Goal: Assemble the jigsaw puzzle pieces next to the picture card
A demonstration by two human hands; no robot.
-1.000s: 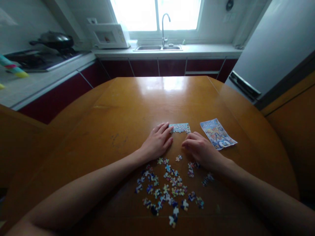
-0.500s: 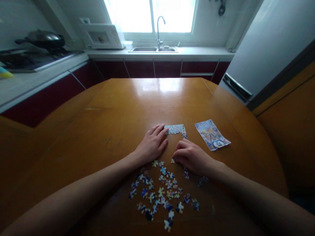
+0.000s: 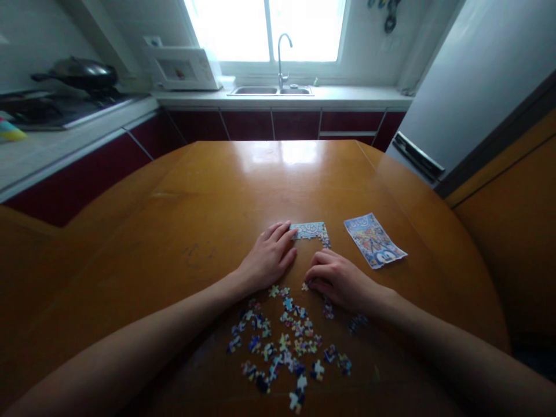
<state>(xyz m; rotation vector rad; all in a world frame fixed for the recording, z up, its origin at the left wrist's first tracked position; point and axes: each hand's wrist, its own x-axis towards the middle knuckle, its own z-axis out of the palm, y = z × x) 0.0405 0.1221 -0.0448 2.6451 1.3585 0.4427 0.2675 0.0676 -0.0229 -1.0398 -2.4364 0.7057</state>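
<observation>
My left hand [image 3: 270, 255] lies flat on the table, its fingertips on the left end of a partly joined jigsaw puzzle [image 3: 309, 230]. That joined section is a pale blue strip with a short column running down from its right end. Below the column, my right hand [image 3: 336, 275] is closed, fingers bent down to the tabletop around a small puzzle piece [image 3: 304, 286], most of which the fingertips cover. Many loose puzzle pieces [image 3: 284, 341] are scattered in front of both hands. A few more pieces [image 3: 328, 308] lie beside and partly beneath my right hand.
A printed picture sheet [image 3: 374, 240] lies to the right of the puzzle. Everything rests on a large wooden table [image 3: 208, 191]. Beyond it are a counter with a sink [image 3: 256, 91], a stove with a covered wok [image 3: 84, 74], and a fridge [image 3: 473, 87] at right.
The view has tilted up very slightly, so everything sits a little lower. Both hands and the puzzle pieces stay practically where they were.
</observation>
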